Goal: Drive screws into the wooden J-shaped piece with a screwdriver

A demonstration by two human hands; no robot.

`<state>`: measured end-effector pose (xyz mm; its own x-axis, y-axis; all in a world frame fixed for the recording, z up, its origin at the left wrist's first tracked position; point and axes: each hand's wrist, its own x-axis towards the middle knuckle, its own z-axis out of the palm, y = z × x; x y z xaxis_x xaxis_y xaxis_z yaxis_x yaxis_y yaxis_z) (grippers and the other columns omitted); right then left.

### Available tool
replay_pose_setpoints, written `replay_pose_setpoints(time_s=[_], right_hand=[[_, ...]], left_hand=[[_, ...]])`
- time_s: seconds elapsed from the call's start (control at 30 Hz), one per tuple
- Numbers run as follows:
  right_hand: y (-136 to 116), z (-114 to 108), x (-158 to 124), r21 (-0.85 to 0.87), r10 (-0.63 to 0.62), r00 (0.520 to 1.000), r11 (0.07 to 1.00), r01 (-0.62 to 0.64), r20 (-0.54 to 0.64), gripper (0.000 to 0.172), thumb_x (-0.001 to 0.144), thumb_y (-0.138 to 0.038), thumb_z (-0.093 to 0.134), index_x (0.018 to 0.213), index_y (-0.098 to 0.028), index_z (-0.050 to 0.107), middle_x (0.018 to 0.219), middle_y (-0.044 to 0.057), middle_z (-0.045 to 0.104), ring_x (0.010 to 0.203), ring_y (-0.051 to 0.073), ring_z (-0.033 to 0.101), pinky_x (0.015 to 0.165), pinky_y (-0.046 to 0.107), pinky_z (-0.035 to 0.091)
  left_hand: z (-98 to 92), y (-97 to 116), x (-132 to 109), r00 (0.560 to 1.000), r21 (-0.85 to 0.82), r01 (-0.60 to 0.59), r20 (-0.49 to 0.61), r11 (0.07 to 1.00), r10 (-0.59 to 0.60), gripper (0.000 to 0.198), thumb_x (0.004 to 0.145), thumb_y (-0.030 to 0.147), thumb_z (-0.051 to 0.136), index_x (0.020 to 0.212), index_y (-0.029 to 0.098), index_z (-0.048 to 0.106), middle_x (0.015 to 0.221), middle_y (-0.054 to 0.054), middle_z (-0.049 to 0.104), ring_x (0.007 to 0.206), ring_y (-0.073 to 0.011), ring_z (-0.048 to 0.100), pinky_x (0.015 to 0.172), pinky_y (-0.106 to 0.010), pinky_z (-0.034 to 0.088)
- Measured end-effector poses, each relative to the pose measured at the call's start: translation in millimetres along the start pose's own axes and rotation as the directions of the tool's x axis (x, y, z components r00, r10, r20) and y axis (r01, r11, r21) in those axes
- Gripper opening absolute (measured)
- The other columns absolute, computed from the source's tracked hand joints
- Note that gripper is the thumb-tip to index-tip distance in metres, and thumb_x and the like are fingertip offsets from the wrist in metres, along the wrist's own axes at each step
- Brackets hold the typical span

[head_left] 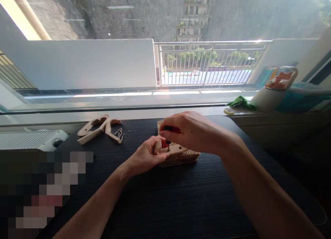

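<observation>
My right hand (pixel 196 133) is closed round the dark handle of a screwdriver (pixel 168 141), which points down at a hole or screw in a pale wooden bracket (pixel 177 149). Farther along the bracket, a second dark hole shows. The near left end of the bracket is gripped by my left hand (pixel 147 153), its fingers and thumb on either side of the wood. Something red shows between the hands, too small to name. Under the bracket lies a brown block, apparently stacked cardboard (pixel 181 160), partly hidden by both hands.
Curved wooden pieces (pixel 94 130) lie at the back left of the black table (pixel 160 201), with several screws (pixel 119 134) beside them. A window sill behind holds a green cloth (pixel 240 102), a yellow-white roll (pixel 229 111) and a white container (pixel 270 96). A radiator (pixel 32 139) stands left.
</observation>
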<state>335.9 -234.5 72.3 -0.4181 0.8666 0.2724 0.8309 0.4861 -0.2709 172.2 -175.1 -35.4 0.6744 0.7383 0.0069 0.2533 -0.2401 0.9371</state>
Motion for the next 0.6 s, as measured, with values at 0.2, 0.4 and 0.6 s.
replay_pose_setpoints(time_s=[0.2,0.4,0.6], right_hand=[[8.5,11.1,8.4,-0.093,0.094,0.989,0.99,-0.105,-0.114,0.032,0.086,-0.04,0.045,0.073,-0.017,0.063,0.058,0.0,0.054,0.051,0.008,0.037,0.051,0.025,0.021],[3.3,8.9,4.3,-0.06,0.055,0.995,0.996,-0.06,-0.087,0.023,0.087,-0.034,0.044,0.09,-0.021,0.063,0.063,-0.002,0.057,0.053,0.008,0.04,0.052,0.024,0.021],[3.9,4.2,3.6,0.012,0.01,1.0,1.0,-0.01,-0.029,0.023,0.086,-0.031,0.044,0.087,-0.019,0.064,0.063,-0.002,0.057,0.055,0.008,0.039,0.053,0.023,0.023]], left_hand=[[-1.5,1.9,-0.9,0.999,0.088,-0.046,-0.008,0.995,0.047,0.027,0.068,0.023,0.063,0.093,0.017,0.054,0.08,0.0,0.057,0.069,-0.0111,0.052,0.063,-0.023,0.042],[-1.3,-0.6,0.5,1.0,0.045,-0.022,0.001,0.999,0.022,0.025,0.07,0.024,0.062,0.091,0.017,0.051,0.072,0.003,0.053,0.062,-0.0096,0.049,0.058,-0.021,0.04],[-1.2,-0.8,-0.1,1.0,0.06,-0.02,-0.018,0.998,0.021,0.023,0.069,0.024,0.063,0.088,0.017,0.052,0.069,0.004,0.052,0.061,-0.009,0.049,0.057,-0.021,0.04]])
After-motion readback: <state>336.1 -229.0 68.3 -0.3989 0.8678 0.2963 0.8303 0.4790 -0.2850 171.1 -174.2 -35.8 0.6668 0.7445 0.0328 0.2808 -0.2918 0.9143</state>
